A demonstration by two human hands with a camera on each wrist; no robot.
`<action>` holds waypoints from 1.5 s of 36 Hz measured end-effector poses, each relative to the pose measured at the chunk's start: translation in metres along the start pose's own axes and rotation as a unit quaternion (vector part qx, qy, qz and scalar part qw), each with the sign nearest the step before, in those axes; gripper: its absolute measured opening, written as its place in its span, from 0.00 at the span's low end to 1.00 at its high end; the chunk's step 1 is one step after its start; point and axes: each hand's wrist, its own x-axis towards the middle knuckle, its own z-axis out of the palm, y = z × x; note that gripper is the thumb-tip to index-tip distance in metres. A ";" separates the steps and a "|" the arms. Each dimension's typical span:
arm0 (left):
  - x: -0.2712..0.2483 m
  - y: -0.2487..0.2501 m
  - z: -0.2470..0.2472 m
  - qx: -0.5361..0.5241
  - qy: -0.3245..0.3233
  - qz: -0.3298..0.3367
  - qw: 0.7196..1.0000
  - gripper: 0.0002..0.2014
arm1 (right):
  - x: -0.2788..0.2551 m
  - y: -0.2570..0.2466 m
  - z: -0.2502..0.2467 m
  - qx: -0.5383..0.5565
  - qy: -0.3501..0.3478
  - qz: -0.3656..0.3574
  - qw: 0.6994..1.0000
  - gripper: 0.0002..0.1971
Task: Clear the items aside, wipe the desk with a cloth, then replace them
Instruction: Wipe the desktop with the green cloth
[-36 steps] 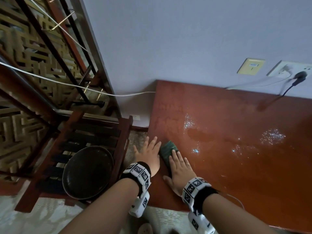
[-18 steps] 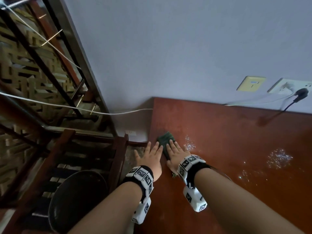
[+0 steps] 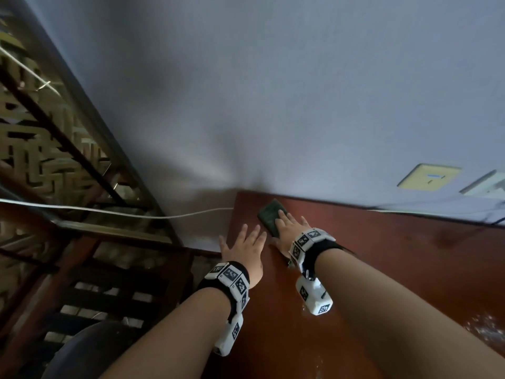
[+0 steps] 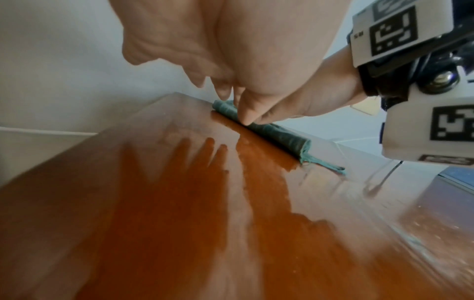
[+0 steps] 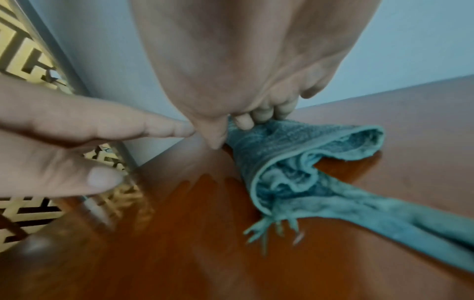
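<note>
A folded green cloth (image 3: 270, 214) lies at the far left corner of the glossy red-brown desk (image 3: 382, 269), close to the wall. My right hand (image 3: 287, 227) presses flat on the cloth, fingers straight; in the right wrist view its fingertips (image 5: 259, 115) push into the cloth (image 5: 307, 158), whose frayed end trails toward me. My left hand (image 3: 244, 243) is open with spread fingers beside the cloth, over the desk's left edge, holding nothing. The left wrist view shows the cloth (image 4: 277, 135) as a roll under the right hand.
A grey wall rises straight behind the desk, with a yellow wall plate (image 3: 429, 177) and a white socket (image 3: 489, 184) at the right. A white cable (image 3: 109, 212) runs left. Left of the desk stand a dark wooden rack and a dark round bowl (image 3: 90, 351). Wet speckles (image 3: 486, 328) glint at the near right.
Both hands have slid away from me along the desk's left side, the right one pushing the cloth up to the far corner by the wall. The view has tilted upward.
</note>
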 end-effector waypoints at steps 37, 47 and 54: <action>0.041 0.007 -0.013 -0.022 -0.072 0.004 0.997 0.33 | -0.009 0.084 0.039 0.049 0.139 -0.165 0.975 0.28; 0.036 0.002 -0.016 0.049 -0.162 0.003 0.986 0.36 | -0.024 0.100 0.014 0.121 0.179 -0.074 0.974 0.27; 0.039 0.003 -0.026 0.041 -0.189 0.002 0.981 0.34 | -0.004 0.124 -0.001 0.085 0.092 0.032 0.992 0.32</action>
